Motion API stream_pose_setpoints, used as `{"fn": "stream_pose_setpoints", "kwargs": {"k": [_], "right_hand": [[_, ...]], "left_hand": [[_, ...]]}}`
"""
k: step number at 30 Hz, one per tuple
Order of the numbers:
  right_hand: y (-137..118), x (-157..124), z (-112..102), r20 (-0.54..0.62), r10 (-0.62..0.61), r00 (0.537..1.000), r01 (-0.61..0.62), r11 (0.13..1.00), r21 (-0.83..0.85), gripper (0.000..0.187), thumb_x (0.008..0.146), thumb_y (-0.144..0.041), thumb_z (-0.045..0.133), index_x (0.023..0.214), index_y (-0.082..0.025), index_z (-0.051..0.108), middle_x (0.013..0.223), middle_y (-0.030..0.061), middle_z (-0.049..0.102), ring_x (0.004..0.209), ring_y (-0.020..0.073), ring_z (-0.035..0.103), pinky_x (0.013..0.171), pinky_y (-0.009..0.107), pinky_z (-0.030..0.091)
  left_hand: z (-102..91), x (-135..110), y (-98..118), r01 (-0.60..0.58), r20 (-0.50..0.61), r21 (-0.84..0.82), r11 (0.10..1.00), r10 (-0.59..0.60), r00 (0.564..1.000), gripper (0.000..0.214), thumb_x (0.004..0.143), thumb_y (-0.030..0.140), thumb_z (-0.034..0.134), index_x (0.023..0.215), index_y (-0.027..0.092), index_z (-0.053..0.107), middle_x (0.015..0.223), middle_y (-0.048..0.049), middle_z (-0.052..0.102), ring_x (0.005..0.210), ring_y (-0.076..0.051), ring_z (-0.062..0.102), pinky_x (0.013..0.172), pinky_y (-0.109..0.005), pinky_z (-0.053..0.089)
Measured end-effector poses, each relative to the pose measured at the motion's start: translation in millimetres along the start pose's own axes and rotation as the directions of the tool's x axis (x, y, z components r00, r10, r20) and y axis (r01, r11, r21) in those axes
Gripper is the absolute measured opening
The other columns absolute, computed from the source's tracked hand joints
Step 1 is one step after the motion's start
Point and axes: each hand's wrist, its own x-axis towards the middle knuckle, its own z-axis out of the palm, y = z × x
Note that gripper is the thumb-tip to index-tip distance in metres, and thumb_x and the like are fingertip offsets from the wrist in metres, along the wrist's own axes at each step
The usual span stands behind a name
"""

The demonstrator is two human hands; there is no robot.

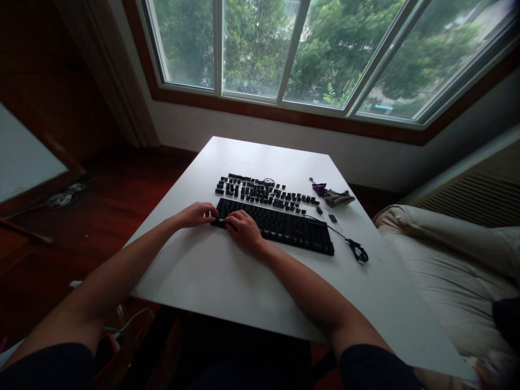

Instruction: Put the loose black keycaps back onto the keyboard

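Note:
A black keyboard (pixel 284 223) lies slantwise on the white table, with its upper surface partly bare of caps. My left hand (pixel 199 213) is at its left end, fingers bent and thumb against the front left corner. Over the front left keys rests my right hand (pixel 245 229), its fingers curled downward; whatever lies under the fingertips is hidden. A small dark key (pixel 220 221) shows between the two hands. Behind the keyboard, many loose black keycaps (pixel 260 190) are spread in rough rows.
On the white table (pixel 227 281), a coiled black cable (pixel 358 252) lies to the right. A grey and purple cloth-like bundle (pixel 338 198) sits at the back right, near a small dark piece (pixel 332 218). A pale sofa (pixel 439 260) stands right of the table, and a window (pixel 260 49) is beyond.

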Motion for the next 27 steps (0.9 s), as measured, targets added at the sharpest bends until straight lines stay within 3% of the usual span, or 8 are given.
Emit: {"fn": "stream_pose_setpoints", "kwargs": {"k": [8, 19, 24, 27], "right_hand": [[-2, -2, -2, 0.022, -0.006, 1.0, 0.006, 1.0, -0.008, 0.021, 0.097, -0.023, 0.056, 0.112, -0.021, 0.07, 0.112, 0.0078, 0.067, 0.108, 0.021, 0.056, 0.097, 0.036, 0.047], [-6, -4, -3, 0.02, 0.006, 1.0, -0.007, 1.0, 0.005, 0.022, 0.093, -0.022, 0.06, 0.113, -0.021, 0.069, 0.11, 0.0077, 0.067, 0.108, 0.0219, 0.055, 0.097, 0.037, 0.047], [-8, -5, -3, 0.019, 0.006, 1.0, -0.006, 1.0, 0.011, 0.021, 0.094, -0.023, 0.059, 0.112, -0.021, 0.069, 0.109, 0.0077, 0.066, 0.107, 0.0219, 0.055, 0.097, 0.036, 0.047], [-8, -5, -4, 0.028, 0.003, 1.0, -0.003, 1.0, 0.004, 0.021, 0.094, -0.023, 0.059, 0.113, -0.022, 0.069, 0.109, 0.0078, 0.066, 0.107, 0.0222, 0.055, 0.097, 0.037, 0.047]], "left_hand": [[-0.5, -1, 1, -0.092, -0.009, 0.081, 0.992, 0.093, 0.996, 0.02, 0.086, 0.036, 0.063, 0.097, 0.023, 0.071, 0.096, -0.0043, 0.067, 0.079, -0.016, 0.062, 0.074, -0.028, 0.05], [-2.0, -1, 11, -0.116, 0.022, 0.207, 0.972, 0.114, 0.993, 0.014, 0.086, 0.032, 0.063, 0.093, 0.021, 0.068, 0.093, -0.0041, 0.063, 0.079, -0.017, 0.059, 0.072, -0.029, 0.047], [5.5, -5, 4, -0.156, -0.019, 0.155, 0.975, 0.161, 0.987, 0.015, 0.085, 0.034, 0.064, 0.09, 0.021, 0.068, 0.092, -0.0045, 0.062, 0.084, -0.018, 0.058, 0.076, -0.03, 0.047], [16.7, -12, -6, -0.125, -0.086, 0.022, 0.992, 0.127, 0.988, 0.018, 0.084, 0.035, 0.064, 0.093, 0.02, 0.069, 0.094, -0.0044, 0.062, 0.083, -0.017, 0.058, 0.072, -0.028, 0.047]]}}
